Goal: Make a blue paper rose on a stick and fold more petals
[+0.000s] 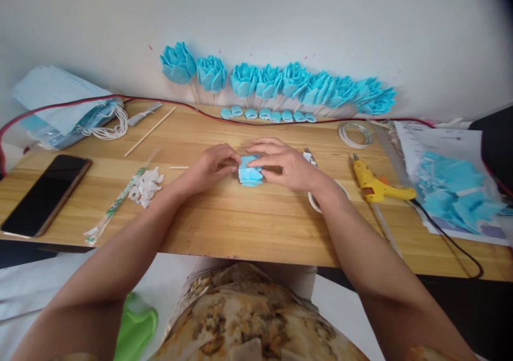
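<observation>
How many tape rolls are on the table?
2: one roll lies beyond the glue gun; the second roll is partly hidden by the right forearm. Others may be hidden behind the arms.

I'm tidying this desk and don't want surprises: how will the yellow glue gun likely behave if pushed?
The glue gun seems stiff, given its hard-looking body. Lying on its side, it would probably slide or swivel rather than roll. The black cord trailing from it might tug.
</observation>
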The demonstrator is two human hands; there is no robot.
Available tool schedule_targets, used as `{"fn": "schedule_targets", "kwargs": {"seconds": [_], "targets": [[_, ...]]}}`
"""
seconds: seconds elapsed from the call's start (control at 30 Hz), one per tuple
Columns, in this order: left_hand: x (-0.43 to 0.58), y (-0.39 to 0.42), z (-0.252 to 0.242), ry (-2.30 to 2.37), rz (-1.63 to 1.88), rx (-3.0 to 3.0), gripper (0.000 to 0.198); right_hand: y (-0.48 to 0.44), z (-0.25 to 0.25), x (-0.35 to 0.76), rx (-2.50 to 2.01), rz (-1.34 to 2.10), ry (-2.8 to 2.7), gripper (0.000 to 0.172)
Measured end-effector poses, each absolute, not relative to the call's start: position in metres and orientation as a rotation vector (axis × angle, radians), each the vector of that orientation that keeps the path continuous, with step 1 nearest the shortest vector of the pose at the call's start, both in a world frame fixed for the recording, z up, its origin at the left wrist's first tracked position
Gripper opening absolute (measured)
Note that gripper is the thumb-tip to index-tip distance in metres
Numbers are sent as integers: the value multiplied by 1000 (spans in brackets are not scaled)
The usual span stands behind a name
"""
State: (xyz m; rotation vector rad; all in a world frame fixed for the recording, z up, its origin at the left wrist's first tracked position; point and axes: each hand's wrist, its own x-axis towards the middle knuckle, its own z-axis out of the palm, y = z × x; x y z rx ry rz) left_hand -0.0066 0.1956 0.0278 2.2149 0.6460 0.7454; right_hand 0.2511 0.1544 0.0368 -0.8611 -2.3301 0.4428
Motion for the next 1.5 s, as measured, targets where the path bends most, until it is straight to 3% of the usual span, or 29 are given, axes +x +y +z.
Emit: {"fn": "schedule_targets", "kwargs": {"seconds": [0.37, 0.6, 0.8, 1.03, 1.3, 1.5], "targets": [[-10, 202, 18, 749, 557, 2460, 26, 151, 43, 251, -941, 545, -2198, 28], [-9, 194, 32, 955, 820, 2289, 20, 150, 42, 251, -940, 857, -1758, 55], [-5, 188, 35, 1040, 955, 2219, 20, 147, 33, 234, -1006, 886, -1787, 84], [-2, 185, 33, 1120, 966, 2105, 20, 144, 31, 222, -1127, 651, -1810, 85], [2, 180, 36, 1070, 914, 2043, 22, 144, 20, 213, -1101, 769, -1691, 96], [0, 176, 48, 889, 823, 1900, 36, 146, 11, 209, -1087, 713, -1644, 96]]}}
